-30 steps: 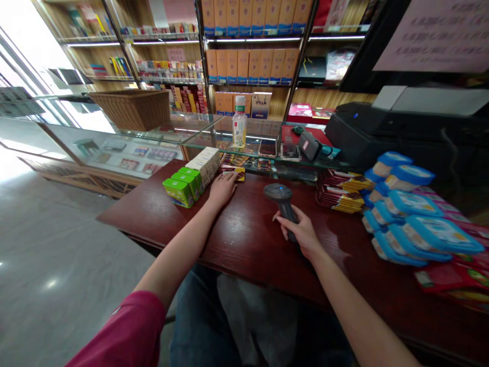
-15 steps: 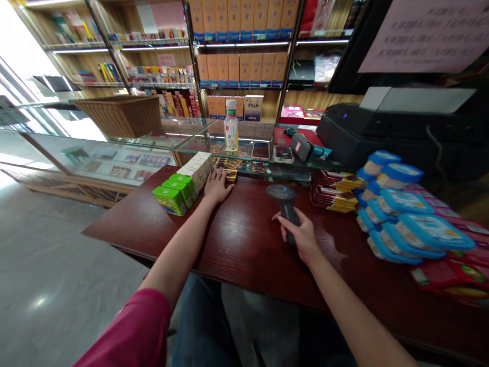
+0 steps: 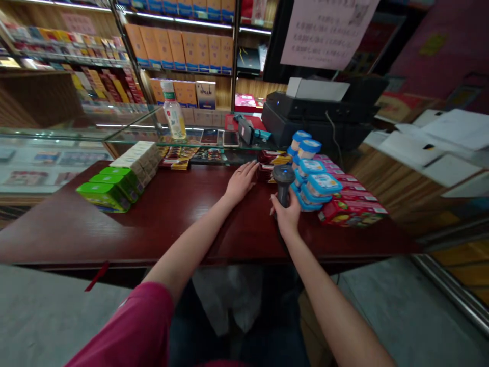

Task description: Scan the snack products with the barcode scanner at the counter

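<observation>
My right hand (image 3: pixel 286 214) is wrapped round the grip of a dark handheld barcode scanner (image 3: pixel 283 179) held upright over the red-brown wooden counter (image 3: pixel 171 214). My left hand (image 3: pixel 241 182) lies flat on the counter with fingers stretched out, its fingertips close to a stack of dark red and yellow packs (image 3: pixel 269 164). Blue-lidded tubs (image 3: pixel 315 178) are piled just right of the scanner, with red packets (image 3: pixel 353 211) beside them.
Green boxes (image 3: pixel 107 188) and white boxes (image 3: pixel 137 158) line the counter's left side. A glass display case (image 3: pixel 114 130) behind carries a drink bottle (image 3: pixel 172 109) and phones (image 3: pixel 219 137). A black printer (image 3: pixel 313 109) stands at the back right; stocked shelves (image 3: pixel 183 46) fill the wall.
My view swung to the right. My left hand left the packs beside the white boxes and now rests flat farther right, near the scanner. The right hand kept hold of the scanner.
</observation>
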Tool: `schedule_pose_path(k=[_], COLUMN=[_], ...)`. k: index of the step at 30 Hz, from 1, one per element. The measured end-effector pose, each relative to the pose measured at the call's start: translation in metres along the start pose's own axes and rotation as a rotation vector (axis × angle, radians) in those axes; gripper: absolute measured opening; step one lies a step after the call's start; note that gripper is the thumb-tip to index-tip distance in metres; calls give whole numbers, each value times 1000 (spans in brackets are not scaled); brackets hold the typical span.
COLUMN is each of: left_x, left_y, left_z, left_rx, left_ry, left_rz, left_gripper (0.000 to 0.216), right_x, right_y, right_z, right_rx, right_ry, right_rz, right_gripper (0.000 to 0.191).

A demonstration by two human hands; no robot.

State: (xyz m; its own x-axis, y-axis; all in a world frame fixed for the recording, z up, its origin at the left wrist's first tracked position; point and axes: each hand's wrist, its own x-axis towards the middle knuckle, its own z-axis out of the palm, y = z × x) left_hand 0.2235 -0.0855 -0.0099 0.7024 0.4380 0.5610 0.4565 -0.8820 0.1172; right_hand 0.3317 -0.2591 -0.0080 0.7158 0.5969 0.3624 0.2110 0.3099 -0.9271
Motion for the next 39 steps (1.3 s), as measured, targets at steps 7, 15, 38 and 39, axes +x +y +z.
schedule_pose_path(k=[7, 15, 38, 39], left_x=[26, -21, -83, -82], left_y=[35, -35, -118, -116], left_z=[21, -10, -57, -57], left_rx=[-129, -682, -1261, -1247], left_ry=[15, 358, 544, 545], left_rz=[-64, -663, -946, -931], left_gripper=[47, 32, 34, 34], right_x=[5, -8, -33, -34], right_y=[8, -5, -7, -7], right_z=[-1, -3, 124, 124], right_rx=[101, 128, 121, 121], right_ry=[85, -287, -682, -680], right_rz=[56, 170, 234, 237], right_gripper=[37, 46, 49, 49])
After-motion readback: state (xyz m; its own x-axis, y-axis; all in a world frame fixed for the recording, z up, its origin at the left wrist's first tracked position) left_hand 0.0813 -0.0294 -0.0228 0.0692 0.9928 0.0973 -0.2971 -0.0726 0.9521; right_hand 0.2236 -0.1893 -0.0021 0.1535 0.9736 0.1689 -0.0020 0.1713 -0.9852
